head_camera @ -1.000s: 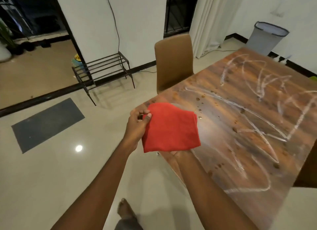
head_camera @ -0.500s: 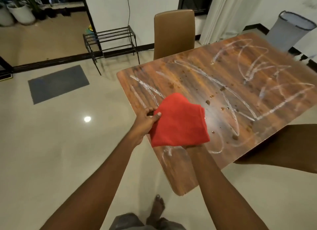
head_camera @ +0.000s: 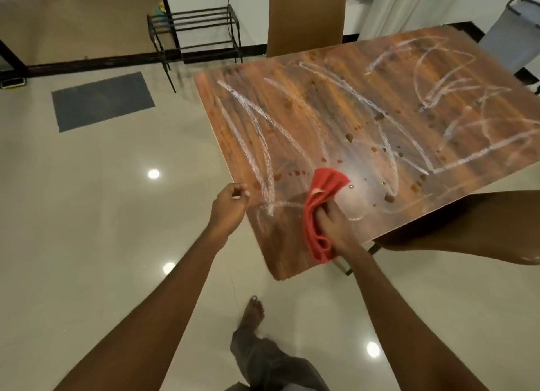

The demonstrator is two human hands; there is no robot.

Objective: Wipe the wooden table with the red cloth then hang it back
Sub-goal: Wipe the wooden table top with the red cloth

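Left hand (head_camera: 229,206) released red cloth (head_camera: 321,192), seemingly lowered.

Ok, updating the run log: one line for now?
right hand grips red cloth on wooden table; left hand curled, empty; white marks unwiped

Both arms are bare: the left forearm (head_camera: 163,297) and right forearm (head_camera: 403,309) are long and slender, ending in the bare left hand (head_camera: 230,203) and right hand (head_camera: 336,227). Below, one bare foot (head_camera: 252,311) shows under a loose, creased dark-grey trouser leg (head_camera: 263,358).
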